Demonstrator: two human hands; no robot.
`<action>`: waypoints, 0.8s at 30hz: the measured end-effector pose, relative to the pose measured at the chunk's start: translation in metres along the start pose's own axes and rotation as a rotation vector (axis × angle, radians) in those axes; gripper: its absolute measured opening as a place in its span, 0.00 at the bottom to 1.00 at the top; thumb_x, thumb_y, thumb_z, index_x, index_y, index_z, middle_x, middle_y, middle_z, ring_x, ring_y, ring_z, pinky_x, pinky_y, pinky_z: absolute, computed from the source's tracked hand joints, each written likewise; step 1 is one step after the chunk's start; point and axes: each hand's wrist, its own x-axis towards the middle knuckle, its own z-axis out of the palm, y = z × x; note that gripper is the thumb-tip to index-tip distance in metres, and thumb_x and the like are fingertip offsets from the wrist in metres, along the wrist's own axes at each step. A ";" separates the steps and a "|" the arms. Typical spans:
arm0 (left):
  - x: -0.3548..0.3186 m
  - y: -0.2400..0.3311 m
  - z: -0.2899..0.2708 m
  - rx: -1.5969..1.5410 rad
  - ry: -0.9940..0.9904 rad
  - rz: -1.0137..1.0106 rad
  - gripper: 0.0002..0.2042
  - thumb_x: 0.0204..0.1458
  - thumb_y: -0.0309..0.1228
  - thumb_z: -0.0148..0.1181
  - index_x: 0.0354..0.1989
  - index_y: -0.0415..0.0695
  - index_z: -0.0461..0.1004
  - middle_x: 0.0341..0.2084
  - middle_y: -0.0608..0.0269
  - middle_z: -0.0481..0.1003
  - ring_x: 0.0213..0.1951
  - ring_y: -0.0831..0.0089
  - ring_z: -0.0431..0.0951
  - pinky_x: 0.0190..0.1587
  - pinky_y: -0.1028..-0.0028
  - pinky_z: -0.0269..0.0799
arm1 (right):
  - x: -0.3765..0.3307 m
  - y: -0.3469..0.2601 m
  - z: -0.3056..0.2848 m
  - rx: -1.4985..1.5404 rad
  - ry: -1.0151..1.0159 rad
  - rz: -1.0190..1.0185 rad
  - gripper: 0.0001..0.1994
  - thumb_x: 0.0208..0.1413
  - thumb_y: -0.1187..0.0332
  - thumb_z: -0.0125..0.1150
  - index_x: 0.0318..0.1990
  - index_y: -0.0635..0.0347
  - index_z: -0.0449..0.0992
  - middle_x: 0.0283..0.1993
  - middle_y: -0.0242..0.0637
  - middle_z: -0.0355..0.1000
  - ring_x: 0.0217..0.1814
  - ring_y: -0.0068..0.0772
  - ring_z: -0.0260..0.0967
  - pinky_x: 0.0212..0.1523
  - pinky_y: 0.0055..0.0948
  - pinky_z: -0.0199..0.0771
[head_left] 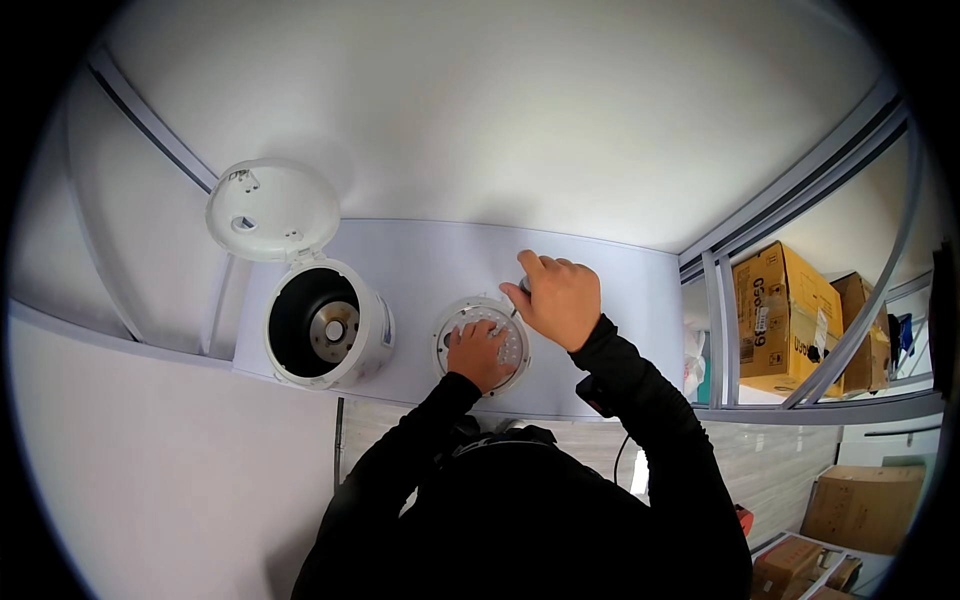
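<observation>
On the table lies a round white disc with a ring of small holes, apparently a cooker's lid part. My left hand rests on it, fingers spread across its face. My right hand is closed around a screwdriver, held over the disc's upper right rim. Only a bit of its grey handle and a thin shaft show; the tip seems to meet the rim, though contact is hard to tell. To the left stands a white rice cooker, its hinged lid swung up and its dark inside showing a round metal heating plate.
The pale table backs onto a white wall. Metal frame posts rise at the right, with a yellow-brown carton behind them. More cardboard boxes sit at the lower right.
</observation>
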 end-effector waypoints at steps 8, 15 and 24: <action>0.002 0.000 -0.002 -0.002 -0.009 0.004 0.33 0.41 0.50 0.76 0.59 0.53 0.80 0.56 0.62 0.72 0.60 0.58 0.69 0.62 0.51 0.60 | -0.004 0.000 0.003 -0.014 0.216 -0.142 0.21 0.51 0.53 0.73 0.40 0.59 0.74 0.29 0.38 0.71 0.28 0.41 0.73 0.24 0.38 0.70; 0.002 0.000 -0.003 -0.010 0.000 -0.005 0.33 0.39 0.49 0.77 0.57 0.54 0.81 0.54 0.63 0.72 0.58 0.58 0.70 0.61 0.52 0.62 | 0.000 -0.014 -0.011 -0.138 -0.036 0.091 0.18 0.51 0.58 0.71 0.40 0.58 0.71 0.28 0.38 0.69 0.26 0.41 0.71 0.24 0.38 0.69; 0.001 -0.001 -0.002 -0.012 0.009 0.002 0.34 0.37 0.49 0.78 0.58 0.54 0.81 0.54 0.63 0.72 0.58 0.58 0.70 0.61 0.51 0.62 | 0.011 -0.009 -0.012 -0.130 -0.202 0.104 0.20 0.51 0.58 0.70 0.44 0.58 0.69 0.31 0.40 0.69 0.28 0.41 0.72 0.23 0.39 0.69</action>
